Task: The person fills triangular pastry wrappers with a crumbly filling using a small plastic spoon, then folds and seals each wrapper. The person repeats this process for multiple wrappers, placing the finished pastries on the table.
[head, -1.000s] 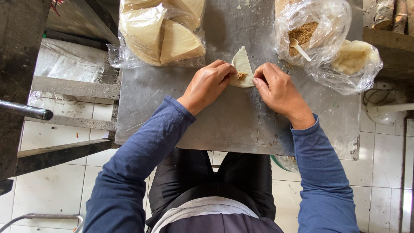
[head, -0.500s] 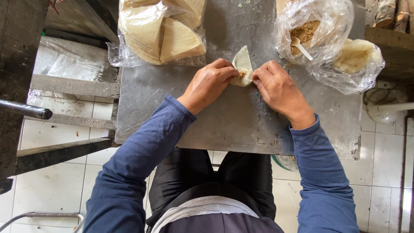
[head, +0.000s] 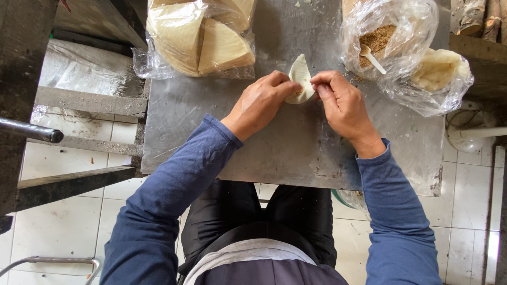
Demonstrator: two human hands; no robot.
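Both hands, left hand (head: 262,103) and right hand (head: 341,104), pinch a half-folded, filled pastry wrapper (head: 300,74) near the metal table (head: 274,153) far edge; sealing remains unfinished.

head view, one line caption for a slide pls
Both hands, left hand and right hand, pinch a folded dough wrapper on a metal table.

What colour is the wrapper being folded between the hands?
Pale cream wrapper, clearest in the head view.
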